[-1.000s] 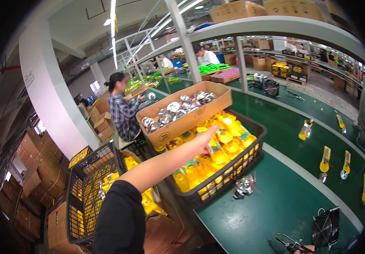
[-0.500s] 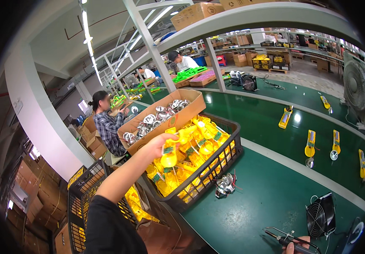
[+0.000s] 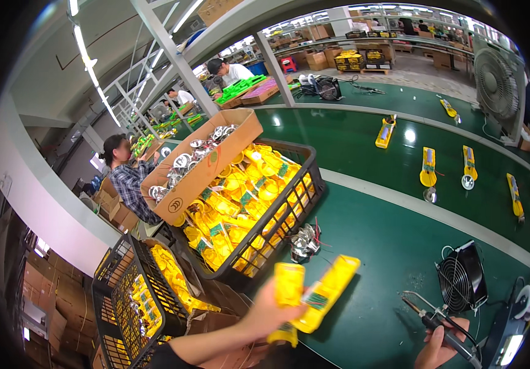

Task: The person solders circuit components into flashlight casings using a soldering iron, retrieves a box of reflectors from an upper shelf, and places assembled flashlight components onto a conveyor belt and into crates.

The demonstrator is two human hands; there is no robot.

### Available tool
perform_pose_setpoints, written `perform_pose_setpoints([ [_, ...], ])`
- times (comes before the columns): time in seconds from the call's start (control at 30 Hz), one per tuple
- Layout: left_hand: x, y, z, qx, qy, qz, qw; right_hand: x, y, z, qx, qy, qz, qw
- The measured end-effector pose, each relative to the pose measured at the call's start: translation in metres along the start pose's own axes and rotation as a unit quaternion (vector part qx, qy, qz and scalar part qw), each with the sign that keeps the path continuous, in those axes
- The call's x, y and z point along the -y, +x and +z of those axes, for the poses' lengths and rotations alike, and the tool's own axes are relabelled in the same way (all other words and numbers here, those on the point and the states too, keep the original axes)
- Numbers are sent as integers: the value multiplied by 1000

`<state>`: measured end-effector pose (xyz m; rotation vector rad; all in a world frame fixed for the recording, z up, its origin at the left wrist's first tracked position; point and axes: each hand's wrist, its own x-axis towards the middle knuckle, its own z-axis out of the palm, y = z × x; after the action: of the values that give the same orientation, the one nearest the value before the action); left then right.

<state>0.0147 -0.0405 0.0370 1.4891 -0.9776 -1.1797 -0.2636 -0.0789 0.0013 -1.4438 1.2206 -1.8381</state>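
Observation:
Several yellow plastic housings (image 3: 333, 288) with small green circuit boards are gripped in my left hand (image 3: 266, 312), above the near edge of the green bench (image 3: 363, 237). Its fingers are closed round them and partly hidden. My right hand (image 3: 439, 345) is wrapped round a soldering iron (image 3: 432, 322) at the lower right, its tip pointing up and left. To the left, a black crate (image 3: 318, 179) is filled with similar yellow housings (image 3: 259, 184). A small pile of shiny reflectors with red wires (image 3: 305, 243) lies on the bench beside the crate.
A cardboard box (image 3: 215, 161) of reflectors rests at the crate's far side. A small black fan (image 3: 456, 280) stands near the iron. Beyond, yellow units (image 3: 428, 166) lie on a green conveyor. Another black crate (image 3: 131, 289) stands lower left; co-workers sit farther off.
My left hand has moved from over the crate to the bench edge, carrying yellow housings. The right hand with the soldering iron has come further into view. The view has shifted right.

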Motion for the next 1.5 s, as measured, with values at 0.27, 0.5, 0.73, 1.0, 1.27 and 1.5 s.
perform_pose_setpoints([
  [0.27, 34, 44, 48, 199, 252, -15, 947, -6, -7, -3, -19, 40, 91, 995],
  [0.5, 7, 91, 10, -29, 386, 216, 897, -9, -8, -7, 14, 33, 87, 996],
  [0.73, 23, 113, -13, -128, 358, 263, 887, -9, -8, -7, 17, 38, 84, 996],
  [1.0, 7, 102, -20, -191, 63, 328, 923, -10, -4, -5, -16, 37, 69, 997],
  [1.27, 20, 5, 25, -25, -21, 131, 991, -6, 8, -8, -60, 169, 96, 979],
  [1.5, 55, -14, 67, 5, 0, 25, 1000, -11, 4, -5, -16, 177, 101, 979],
])
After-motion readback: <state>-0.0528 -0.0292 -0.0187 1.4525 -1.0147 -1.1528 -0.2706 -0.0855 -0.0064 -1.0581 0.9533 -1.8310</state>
